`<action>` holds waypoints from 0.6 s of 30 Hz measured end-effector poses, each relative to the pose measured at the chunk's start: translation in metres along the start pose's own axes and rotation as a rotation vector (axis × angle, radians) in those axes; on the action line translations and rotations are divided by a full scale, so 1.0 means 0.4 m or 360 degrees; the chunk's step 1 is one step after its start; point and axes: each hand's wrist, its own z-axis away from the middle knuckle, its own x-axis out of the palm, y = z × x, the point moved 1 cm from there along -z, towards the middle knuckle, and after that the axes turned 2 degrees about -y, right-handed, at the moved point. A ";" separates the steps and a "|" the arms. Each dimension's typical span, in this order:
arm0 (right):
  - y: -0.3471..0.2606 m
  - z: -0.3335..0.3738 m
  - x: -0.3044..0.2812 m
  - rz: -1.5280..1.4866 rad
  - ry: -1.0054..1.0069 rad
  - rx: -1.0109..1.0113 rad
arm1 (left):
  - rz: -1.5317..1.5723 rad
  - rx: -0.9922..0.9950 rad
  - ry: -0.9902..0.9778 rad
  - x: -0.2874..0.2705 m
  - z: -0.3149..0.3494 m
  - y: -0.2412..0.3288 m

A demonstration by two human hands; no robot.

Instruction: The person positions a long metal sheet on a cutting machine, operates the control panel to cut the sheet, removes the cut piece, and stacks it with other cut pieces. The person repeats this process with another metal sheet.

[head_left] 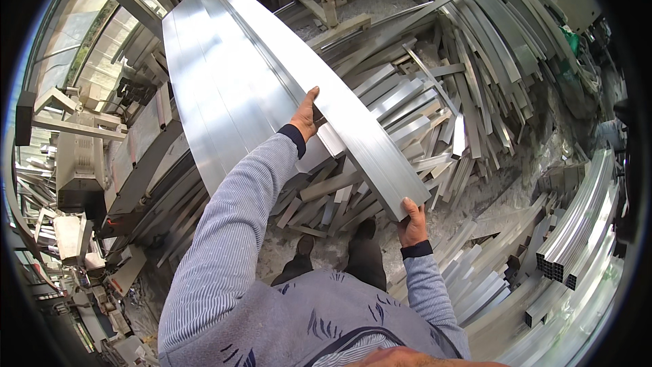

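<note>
A person in a striped shirt (231, 217) and a grey vest (292, 319) is standing among heaps of metal, and both hands are grasping one long silver bar (346, 122). The left hand (305, 117) is gripping it partway along, on its left edge, with the thumb pointing up toward the far end. The right hand (412, 223) is holding the near end, its thumb pressing on the top face and its other fingers hiding underneath. The bar is slanting across in front of the person, the far end running up and to the left, just beside some wide silver panels (210, 61) (whether it is touching them out there, I cannot tell). Those panels are lying side by side and shining in the light. Below and beyond the bar, a jumbled pile of short metal pieces (401, 102) is covering the ground, while longer strips (489, 47) are leaning in a thick stack farther to the right. Nearer, on the right, a bundle of square tubes (577, 224) is showing its open ends. Over on the left, a boxy grey machine (79, 163) is standing near the windows (88, 34). Two dark shoes (305, 245) are pointing toward the pile.
</note>
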 end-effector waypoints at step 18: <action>0.214 -0.463 0.389 0.0839 -0.0143 0.0787 | -0.2901 0.0699 0.1099 -0.502 0.203 0.221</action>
